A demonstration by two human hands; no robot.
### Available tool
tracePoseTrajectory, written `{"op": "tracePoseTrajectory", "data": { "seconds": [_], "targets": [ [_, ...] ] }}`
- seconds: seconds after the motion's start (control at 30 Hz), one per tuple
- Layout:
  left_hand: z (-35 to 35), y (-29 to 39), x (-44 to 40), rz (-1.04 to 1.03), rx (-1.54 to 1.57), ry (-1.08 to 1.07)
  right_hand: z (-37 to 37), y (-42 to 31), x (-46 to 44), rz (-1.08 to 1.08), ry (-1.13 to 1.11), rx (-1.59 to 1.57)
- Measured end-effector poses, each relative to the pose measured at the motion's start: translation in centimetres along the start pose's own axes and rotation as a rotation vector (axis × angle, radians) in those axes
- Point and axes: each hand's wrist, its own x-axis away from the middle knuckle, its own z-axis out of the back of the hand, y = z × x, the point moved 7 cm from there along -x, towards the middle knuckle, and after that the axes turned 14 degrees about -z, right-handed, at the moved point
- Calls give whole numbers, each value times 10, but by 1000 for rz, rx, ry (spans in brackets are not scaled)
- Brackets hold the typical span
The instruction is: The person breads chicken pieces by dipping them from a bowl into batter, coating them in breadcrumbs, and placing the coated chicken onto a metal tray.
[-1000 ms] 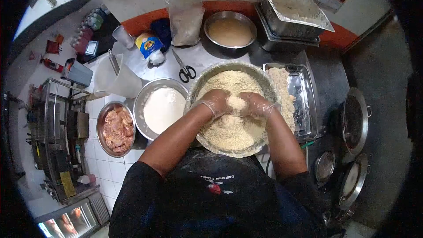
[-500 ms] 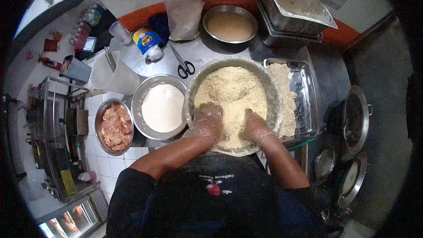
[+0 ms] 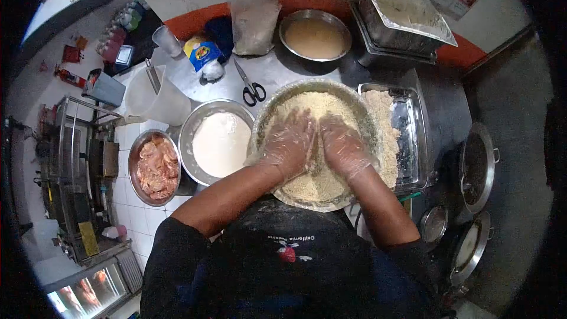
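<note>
A wide metal bowl point(image 3: 277, 196) of pale yellow crumbs point(image 3: 313, 188) stands in front of me. Both hands are in clear plastic gloves dusted with crumbs. My left hand point(image 3: 290, 143) lies palm down on the crumbs in the left half, fingers stretched toward the far side. Beside it, with a narrow gap between, my right hand point(image 3: 344, 145) rests flat on the crumbs, fingers extended. Nothing shows held in either hand. Left of the bowl is a bowl of white batter point(image 3: 221, 143). On the right, coated pieces point(image 3: 384, 136) line one side of a metal tray point(image 3: 420, 142).
At the left are a bowl of raw meat point(image 3: 157, 168) and a white pitcher point(image 3: 156, 95). Scissors point(image 3: 250, 85), a plastic bag point(image 3: 254, 28), a bowl of tan liquid point(image 3: 316, 36) and stacked deep pans point(image 3: 404, 15) lie beyond. Round pans point(image 3: 477, 168) stand far right.
My hands came together holding a clump of crumbs, then dropped apart to the bowl's near side. Now they have moved forward and closer together, flat on the crumbs.
</note>
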Motion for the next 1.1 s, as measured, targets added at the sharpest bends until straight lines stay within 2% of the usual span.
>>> {"op": "tracePoseTrajectory", "data": {
  "seconds": [0.07,0.1,0.2,0.23,0.33,0.4,0.43,0.5,0.53,0.57,0.6,0.67,0.7,0.8,0.87,0.93,1.0,1.07,1.1],
  "targets": [
    [-12,14,0,-192,-189,-216,-31,-8,-15,48,-130,189],
    [-17,11,0,-170,-285,-268,-33,-9,-18,53,-134,193],
    [-28,3,2,-153,-284,-344,-45,-8,-19,48,-169,216],
    [-31,4,5,-156,-275,-353,-44,-10,-22,49,-302,363],
    [-25,4,1,-140,-292,-333,-6,-25,-5,101,-356,345],
    [-24,3,11,-23,-316,-443,-11,-45,-2,191,-168,246],
    [-18,6,16,-46,-267,-430,-8,-45,-2,75,-158,126],
    [-22,2,14,-26,-168,-543,6,-42,8,-45,-182,2],
    [-24,-2,13,-13,-100,-623,19,-46,2,26,-390,114],
    [-27,-4,14,-72,-223,-480,24,-47,1,97,-584,228],
    [-25,-4,13,-74,-237,-465,20,-43,-2,94,-564,229],
    [-25,-5,15,-51,-271,-490,-7,-33,-14,179,-353,278],
    [-25,-3,16,-59,-293,-555,-5,-33,-15,98,-305,275],
    [-16,5,16,-42,-274,-575,12,-22,-7,98,-396,277],
    [-16,-1,12,-32,-277,-545,-1,-13,-18,59,-364,261],
    [-24,-4,22,-20,-251,-555,-41,-2,-35,49,-211,189],
    [-15,0,20,-103,-237,-376,-32,2,-34,17,-157,215],
    [5,1,12,-76,-132,-401,2,-1,-14,-10,-419,178],
    [13,-2,8,-38,-19,-429,2,3,-13,-58,-411,151]
  ]
}}
